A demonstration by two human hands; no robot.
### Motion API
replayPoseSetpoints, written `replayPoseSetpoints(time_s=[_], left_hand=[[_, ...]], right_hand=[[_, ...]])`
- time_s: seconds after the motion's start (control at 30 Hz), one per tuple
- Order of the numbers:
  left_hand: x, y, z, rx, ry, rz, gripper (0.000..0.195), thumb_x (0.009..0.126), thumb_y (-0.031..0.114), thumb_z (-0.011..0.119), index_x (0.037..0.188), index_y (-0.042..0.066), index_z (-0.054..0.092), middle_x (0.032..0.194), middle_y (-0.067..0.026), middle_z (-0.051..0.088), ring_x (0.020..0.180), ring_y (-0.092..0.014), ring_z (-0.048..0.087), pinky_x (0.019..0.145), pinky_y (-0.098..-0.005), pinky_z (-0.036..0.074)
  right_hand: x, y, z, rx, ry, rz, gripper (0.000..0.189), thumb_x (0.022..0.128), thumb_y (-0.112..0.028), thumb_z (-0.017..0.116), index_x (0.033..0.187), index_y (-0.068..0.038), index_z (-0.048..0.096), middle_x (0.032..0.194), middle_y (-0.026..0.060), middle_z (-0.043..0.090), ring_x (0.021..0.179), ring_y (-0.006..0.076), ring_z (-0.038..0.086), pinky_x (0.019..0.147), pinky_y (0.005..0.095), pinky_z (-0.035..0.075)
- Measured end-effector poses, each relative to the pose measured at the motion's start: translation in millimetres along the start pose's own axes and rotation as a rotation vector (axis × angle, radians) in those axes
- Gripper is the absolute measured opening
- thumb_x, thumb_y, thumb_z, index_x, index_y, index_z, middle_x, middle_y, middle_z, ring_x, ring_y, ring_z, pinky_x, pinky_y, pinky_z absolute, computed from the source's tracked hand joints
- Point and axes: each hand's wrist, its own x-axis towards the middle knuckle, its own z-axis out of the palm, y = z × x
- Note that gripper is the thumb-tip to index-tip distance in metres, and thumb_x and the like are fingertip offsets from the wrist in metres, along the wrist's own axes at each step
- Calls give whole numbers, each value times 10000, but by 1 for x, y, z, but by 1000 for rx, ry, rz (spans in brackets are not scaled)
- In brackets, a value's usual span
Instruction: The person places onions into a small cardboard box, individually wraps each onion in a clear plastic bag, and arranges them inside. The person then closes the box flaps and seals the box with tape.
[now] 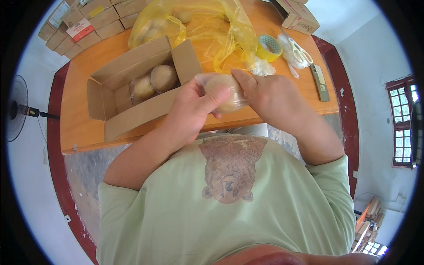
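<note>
My left hand (195,106) grips a round, pale yellow-brown item in clear plastic (223,94), its thumb lying across the front. At the right side of this item, the fingers of my right hand (270,96) pinch the clear plastic. Both hands are just above the near edge of the wooden table (232,123). To their left stands an open cardboard box (132,71) with its flaps spread. Inside it lie two similar round items in clear plastic, a smaller yellowish one (143,87) and a browner one (163,78), side by side.
A yellow plastic bag (212,36) with round items spreads behind the box. To the right are a tape roll (269,48), crumpled clear plastic (263,68), white-handled scissors (299,53) and a flat grey-green object (320,82). Stacked small cartons (106,16) stand at back left, another carton (299,20) at back right.
</note>
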Motion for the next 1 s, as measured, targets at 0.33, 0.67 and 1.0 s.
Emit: replayPoseSetpoints(time_s=[0.33, 0.67, 1.0], left_hand=[[-12, 7, -7, 302, -191, 287, 644, 824, 172, 814, 1338, 13, 462, 1188, -86, 601, 1064, -145, 597, 904, -309, 517], [0, 6, -26, 708, -246, 1004, 556, 739, -9, 812, 1216, 84, 542, 1286, -145, 560, 1143, -263, 598, 979, -364, 487], [-13, 8, -31, 374, -216, 799, 367, 921, 147, 659, 1239, 54, 501, 1180, -116, 586, 1085, -194, 574, 923, -316, 467]], right_hand=[[5, 23, -20, 608, -318, -50, 205, 797, -212, 742, 755, -29, 661, 672, 103, 624, 596, 252, 600, 539, 384, 448], [-1, 19, 15, 1867, -259, 215, 380, 985, -337, 611, 749, -41, 635, 647, 36, 616, 523, 91, 495, 478, 247, 380], [-6, 5, 6, 1436, 62, 247, 278, 981, -255, 629, 839, -19, 668, 699, 42, 622, 591, 115, 561, 536, 256, 439]])
